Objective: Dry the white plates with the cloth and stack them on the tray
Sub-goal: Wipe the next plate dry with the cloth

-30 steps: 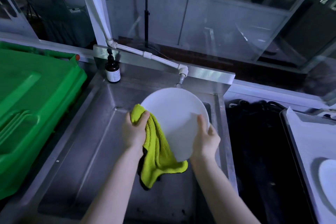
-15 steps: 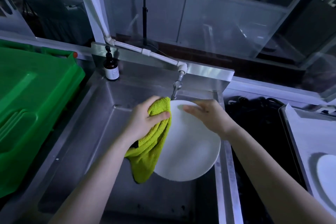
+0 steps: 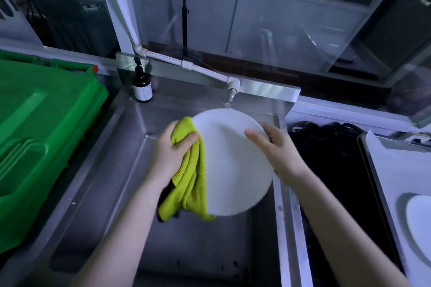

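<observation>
Both your hands are busy over the sink (image 3: 112, 182): right hand (image 3: 276, 148) pinches the plate (image 3: 235, 170) rim, left hand (image 3: 171, 150) grips the cloth (image 3: 192, 189) in curled fingers (image 3: 190, 140). Press it flat; turn the plate.

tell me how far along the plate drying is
Done: one white plate already lies on the tray at the right. In hand: the left hand grips the cloth against the left rim of a second plate over the sink, while the right hand holds its right rim. Left: finish wiping it and stack it on the tray. No other waiting plates are in view.
</observation>
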Tool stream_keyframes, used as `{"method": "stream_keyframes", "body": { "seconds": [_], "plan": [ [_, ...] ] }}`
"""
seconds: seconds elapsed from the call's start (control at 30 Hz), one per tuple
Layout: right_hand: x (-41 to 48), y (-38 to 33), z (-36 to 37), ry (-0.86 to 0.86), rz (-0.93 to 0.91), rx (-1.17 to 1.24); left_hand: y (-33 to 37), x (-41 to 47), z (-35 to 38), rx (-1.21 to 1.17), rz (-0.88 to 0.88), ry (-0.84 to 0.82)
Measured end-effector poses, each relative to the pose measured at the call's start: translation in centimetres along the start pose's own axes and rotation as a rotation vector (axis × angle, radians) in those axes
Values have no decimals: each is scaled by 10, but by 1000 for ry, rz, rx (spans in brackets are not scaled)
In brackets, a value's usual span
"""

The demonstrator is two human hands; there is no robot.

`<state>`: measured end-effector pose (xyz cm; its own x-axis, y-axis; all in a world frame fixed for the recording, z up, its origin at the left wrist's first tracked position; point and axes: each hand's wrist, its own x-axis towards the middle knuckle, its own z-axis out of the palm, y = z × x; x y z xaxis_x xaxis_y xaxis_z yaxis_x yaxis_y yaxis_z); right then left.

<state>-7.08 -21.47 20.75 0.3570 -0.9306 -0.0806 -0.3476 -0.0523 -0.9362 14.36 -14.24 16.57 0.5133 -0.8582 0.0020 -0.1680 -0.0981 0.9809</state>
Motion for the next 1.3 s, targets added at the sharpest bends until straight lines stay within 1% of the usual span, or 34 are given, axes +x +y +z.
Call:
{"method": "stream_keyframes", "body": {
  "seconds": [0.07,0.1,0.13,0.17,0.2,0.23,0.27,0.37,0.4,0.43,0.47,0.5,0.57,0.6,0.67,0.73,0.77,0.8,0.87,0.93,1.0,1.07,1.1,1.17,1.2,1.23,1.27,1.3],
  "plan": [
    [10,-9,-4,-155,-46,-216,14,0,2,143,141,-166],
    [13,-10,-2,-209,-59,-263,17,0,4,204,174,-214],
    [13,-11,0,-230,-56,-266,20,-1,5,241,184,-239],
    [13,-12,1,-216,-44,-245,19,-3,5,221,168,-243],
    [12,-13,2,-180,-33,-213,16,-5,4,149,136,-227],
    [11,-12,1,-115,-17,-161,10,-7,3,55,80,-182],
    [10,-10,3,-14,3,-84,0,-9,4,-43,6,-104],
    [1,4,32,395,125,173,-26,-17,19,-240,-227,214],
    [-6,9,48,518,191,276,-30,-20,23,-310,-288,289],
    [-13,13,62,599,250,364,-32,-21,25,-350,-332,323],
    [-18,15,70,616,271,408,-32,-21,25,-369,-345,323],
    [-22,17,72,560,246,395,-32,-19,22,-375,-337,309],
    [-26,18,63,371,85,254,-33,-12,10,-357,-321,296],
    [-27,18,54,267,-20,138,-33,-7,2,-344,-311,292],
    [-30,21,35,152,-317,-196,-33,4,-9,-333,-300,266],
    [-30,21,22,58,-662,-629,-30,13,-19,-274,-298,229],
    [-29,22,17,0,-809,-800,-27,16,-22,-271,-282,207],
    [-28,23,14,-69,-915,-925,-24,19,-24,-283,-274,181],
    [-22,24,14,-154,-1061,-1074,-18,25,-24,-284,-262,135],
    [-18,27,16,-160,-1159,-1104,-14,27,-23,-280,-248,107],
    [-18,29,18,-137,-1207,-1114,-14,29,-23,-311,-263,79],
    [-19,30,18,-108,-1229,-1121,-13,30,-28,-332,-323,24],
    [-20,31,18,-103,-1218,-1115,-17,34,-31,-364,-388,-6],
    [-23,31,19,-105,-1133,-1059,-23,37,-37,-465,-527,-46],
    [-24,33,22,-106,-1053,-995,-28,40,-37,-504,-558,-18],
    [-26,35,24,-100,-946,-910,-34,43,-36,-560,-553,50],
    [-28,36,27,-88,-813,-813,-36,44,-35,-600,-559,139],
    [-30,34,29,-72,-653,-700,-31,42,-32,-649,-548,192]
  ]
}}
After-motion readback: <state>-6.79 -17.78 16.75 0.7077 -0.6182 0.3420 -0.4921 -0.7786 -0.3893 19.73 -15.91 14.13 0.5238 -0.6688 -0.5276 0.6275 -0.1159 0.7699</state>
